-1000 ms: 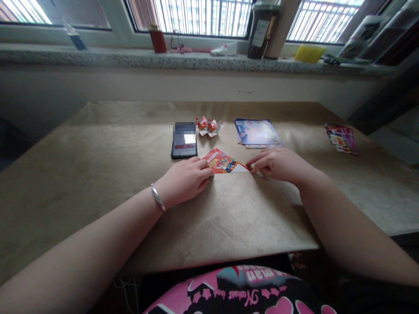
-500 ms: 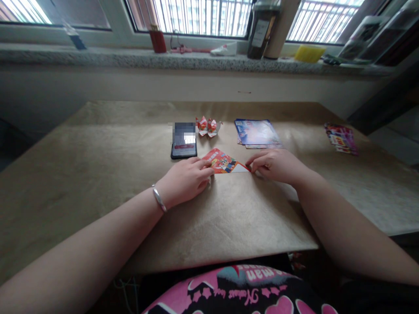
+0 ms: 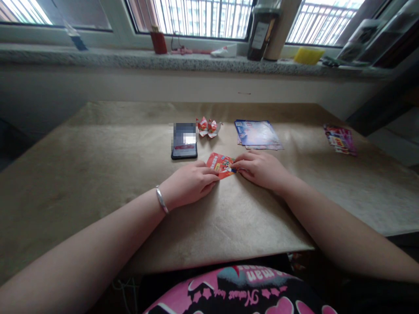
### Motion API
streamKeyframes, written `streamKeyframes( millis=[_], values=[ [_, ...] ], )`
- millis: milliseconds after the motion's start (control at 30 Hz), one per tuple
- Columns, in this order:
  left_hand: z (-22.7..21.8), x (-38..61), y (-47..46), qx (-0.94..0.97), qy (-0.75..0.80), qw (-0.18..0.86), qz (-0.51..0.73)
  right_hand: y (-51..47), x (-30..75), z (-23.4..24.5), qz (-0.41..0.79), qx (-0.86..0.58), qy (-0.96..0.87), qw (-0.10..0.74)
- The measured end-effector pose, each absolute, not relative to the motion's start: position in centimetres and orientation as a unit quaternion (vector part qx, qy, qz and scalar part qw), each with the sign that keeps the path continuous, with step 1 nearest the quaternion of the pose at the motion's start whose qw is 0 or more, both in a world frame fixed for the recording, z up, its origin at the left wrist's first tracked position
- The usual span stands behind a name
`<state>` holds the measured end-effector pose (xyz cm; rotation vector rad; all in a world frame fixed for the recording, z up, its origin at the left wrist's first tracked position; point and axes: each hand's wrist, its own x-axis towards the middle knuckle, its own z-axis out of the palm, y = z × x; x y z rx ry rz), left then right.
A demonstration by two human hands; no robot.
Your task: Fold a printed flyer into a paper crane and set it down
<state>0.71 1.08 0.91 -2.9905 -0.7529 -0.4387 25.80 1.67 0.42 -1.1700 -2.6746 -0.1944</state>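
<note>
A red sheet of printed paper (image 3: 220, 165), with coloured cartoon figures and white lettering, lies on the table between my hands. My left hand (image 3: 193, 179) holds its left side, fingers together and pressed on the paper. The right side is pinched by the fingers of my right hand (image 3: 258, 168), which cover that corner and hide part of the fold. Just beyond, two folded paper figures (image 3: 208, 127) in red and white stand side by side. A phone (image 3: 184, 141) with a lit, partly blurred screen lies beside them, past my left hand.
A small stack of bluish printed sheets (image 3: 258, 132) lies beyond my right hand. Farther right is a fanned pile of pink and purple papers (image 3: 340, 139). Bottles, a red container (image 3: 159, 41) and a yellow block (image 3: 308, 55) line the stone windowsill (image 3: 124, 57) behind the table.
My right hand has moved left and taken the paper's right corner inward, so the sheet looks shorter and slightly turned. My left hand has shifted only a little.
</note>
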Motion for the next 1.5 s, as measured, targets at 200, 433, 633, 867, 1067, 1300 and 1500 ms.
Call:
streamKeyframes(
  millis=[200, 433, 633, 867, 1067, 1300, 1500],
  values=[
    [1.3, 0.6, 1.2, -0.970, -0.195, -0.011, -0.145, 1.6, 25.6, 0.3, -0.092, -0.417, -0.898, 0.103],
    [0.4, -0.4, 2.6, -0.963, -0.230, -0.028, -0.138, 1.0, 25.1, 0.5, -0.117, -0.469, -0.871, 0.085],
    [0.0, -0.5, 2.8, -0.953, -0.285, -0.025, -0.098, 0.7, 25.0, 0.9, -0.107, -0.473, -0.871, 0.080],
    [0.6, -0.1, 2.3, -0.954, -0.273, 0.000, -0.122, 1.0, 24.8, 0.8, -0.053, -0.465, -0.879, 0.095],
    [0.5, 0.0, 2.3, -0.958, -0.254, -0.001, -0.130, 1.4, 24.8, 0.0, -0.033, -0.464, -0.881, 0.088],
    [0.3, 0.1, 2.1, -0.944, -0.302, 0.016, -0.133, 1.5, 24.9, -0.3, -0.001, -0.489, -0.865, 0.115],
    [1.0, 0.0, 2.3, -0.952, -0.274, -0.007, -0.137, 1.5, 25.0, -0.1, 0.021, -0.470, -0.873, 0.128]
  ],
)
